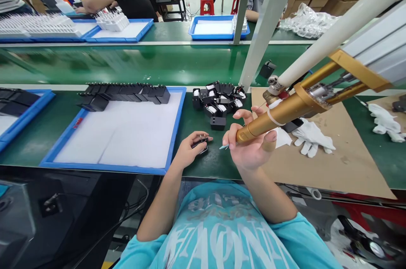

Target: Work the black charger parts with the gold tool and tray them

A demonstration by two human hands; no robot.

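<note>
My left hand (pixel 187 150) is closed around a small black plug housing (pixel 203 149) with metal pins on top, low over the green bench. At its right, my right hand (pixel 250 146) is palm up, fingers curled at the lower end of a gold electric screwdriver (pixel 272 121). The thumb sticks out on the right side of the tool. A thin teal tip (pixel 224 147) shows past the fingers. Behind the hands lies a heap of black plug housings (pixel 218 97) with white insides. One black housing (pixel 218 123) stands at the heap's front.
A blue-rimmed tray (pixel 176 129) with a row of black housings (pixel 127 92) lies on the left. Brown cardboard (pixel 345 163) bears white gloves (pixel 312 138). The screwdriver's support arm (pixel 342 28) slants in from upper right, and a metal post (pixel 263 28) rises behind. Co-workers sit across the bench.
</note>
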